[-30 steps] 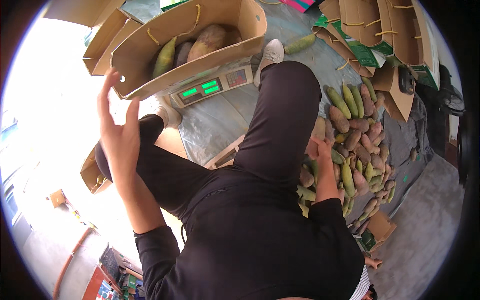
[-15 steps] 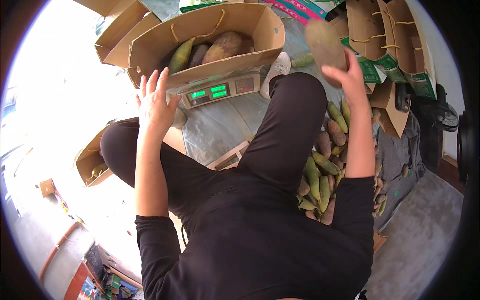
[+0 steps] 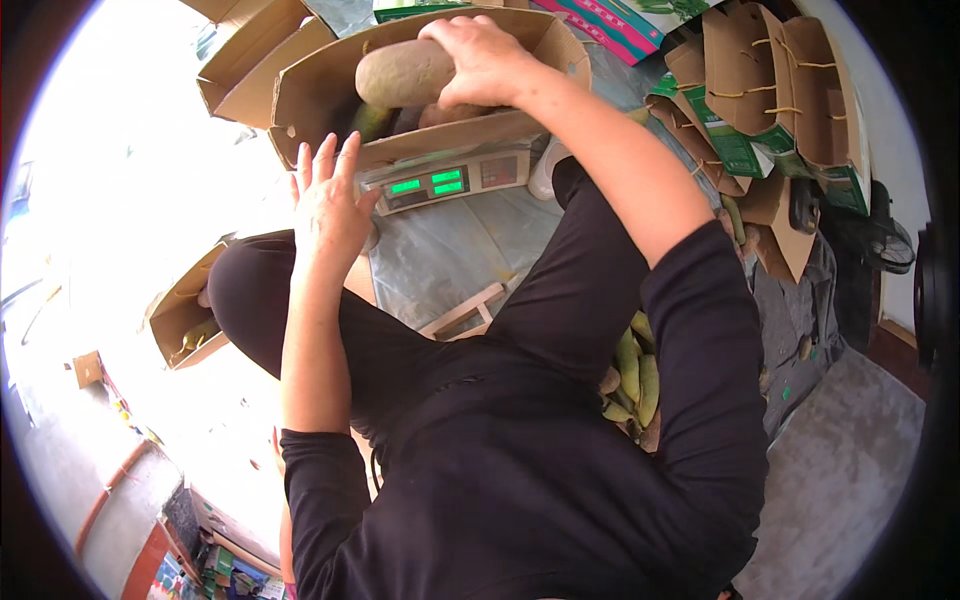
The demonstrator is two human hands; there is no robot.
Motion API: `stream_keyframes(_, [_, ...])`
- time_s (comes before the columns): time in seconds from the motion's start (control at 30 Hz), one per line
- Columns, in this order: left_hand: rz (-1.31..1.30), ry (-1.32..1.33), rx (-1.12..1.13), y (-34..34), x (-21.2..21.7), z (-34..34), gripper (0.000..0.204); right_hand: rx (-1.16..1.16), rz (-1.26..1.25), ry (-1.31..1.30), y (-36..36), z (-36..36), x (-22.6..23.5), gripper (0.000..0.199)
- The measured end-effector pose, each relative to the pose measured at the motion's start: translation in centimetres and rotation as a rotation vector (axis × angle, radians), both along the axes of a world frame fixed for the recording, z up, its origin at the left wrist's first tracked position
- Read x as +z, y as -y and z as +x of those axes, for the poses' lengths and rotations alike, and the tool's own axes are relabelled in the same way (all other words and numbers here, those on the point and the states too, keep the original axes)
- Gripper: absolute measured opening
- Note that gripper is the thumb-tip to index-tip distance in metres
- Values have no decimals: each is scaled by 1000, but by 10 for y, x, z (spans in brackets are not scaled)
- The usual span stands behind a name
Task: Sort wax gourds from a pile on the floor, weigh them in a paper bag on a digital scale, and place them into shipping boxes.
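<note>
- The right hand (image 3: 485, 60) is holding the root (image 3: 405, 74) by its right end, fingers wrapping over the top and thumb bracing from below.
- The root is hanging over the mouth of the box (image 3: 430, 145), lying roughly crosswise along the box's length; whether it is touching the contents beneath cannot be told.
- The left hand (image 3: 332, 212) is holding nothing; its fingers are spreading wide near the front left corner of the box. Contact with the front wall cannot be confirmed.
- A green root (image 3: 372, 122) and a reddish root (image 3: 450, 115) are lying inside, partly hidden by the held root.
- Grip: because one end is bearing all the load, the free left end is probably tending to dip. Bringing the left hand under that end would be giving firmer support.
- Alignment: keeping the root parallel to the long walls should be helping it clear the rim.
- Lowering: setting it down gently, rather than dropping it, should be sparing the skins and the scale (image 3: 450, 182) below.
- Reading: the scale's display is glowing green beneath the front wall; leaning on the box would probably be disturbing its figures, so both hands should be clearing it before any reading.
</note>
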State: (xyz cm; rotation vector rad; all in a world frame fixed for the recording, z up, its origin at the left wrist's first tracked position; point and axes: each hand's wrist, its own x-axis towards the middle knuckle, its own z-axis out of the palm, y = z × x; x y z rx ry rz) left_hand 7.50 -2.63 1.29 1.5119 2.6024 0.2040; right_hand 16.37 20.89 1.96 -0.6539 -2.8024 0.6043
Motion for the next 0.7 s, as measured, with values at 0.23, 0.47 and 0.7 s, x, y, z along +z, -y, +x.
stream_keyframes(0.23, [25, 21, 0, -1, 2, 2, 64, 93, 160, 169, 15, -19, -24, 59])
stream_keyframes(0.47, [97, 32, 20, 3, 2, 0, 64, -187, -272, -209, -12, 39, 43, 42])
stream_keyframes(0.7, [249, 15, -8, -8, -2, 3, 61, -382, -585, -504, -71, 126, 1, 41])
